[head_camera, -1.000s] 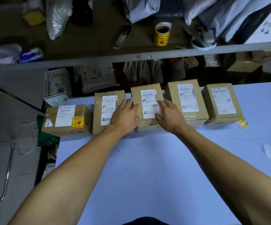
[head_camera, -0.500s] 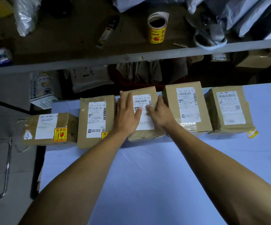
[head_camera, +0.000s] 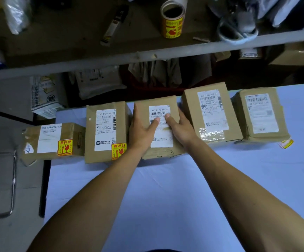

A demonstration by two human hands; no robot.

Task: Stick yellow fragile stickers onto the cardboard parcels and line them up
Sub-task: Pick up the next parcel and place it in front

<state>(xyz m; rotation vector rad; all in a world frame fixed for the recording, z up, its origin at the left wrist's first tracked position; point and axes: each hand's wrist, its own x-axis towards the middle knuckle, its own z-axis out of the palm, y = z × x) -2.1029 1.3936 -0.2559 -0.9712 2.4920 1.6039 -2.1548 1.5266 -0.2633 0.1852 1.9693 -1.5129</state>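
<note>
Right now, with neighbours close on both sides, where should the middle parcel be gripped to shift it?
Probably by the two long side faces of the middle parcel, from above: left hand on the left edge, right hand on the right, thumbs over the white label. The gaps to its neighbours look narrow, so fingers should go in flat.

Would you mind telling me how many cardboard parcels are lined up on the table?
5. The leftmost parcel overhangs the table's left edge; the second parcel sits beside it; the middle parcel is held by both hands; the fourth parcel and the rightmost parcel follow.
</note>
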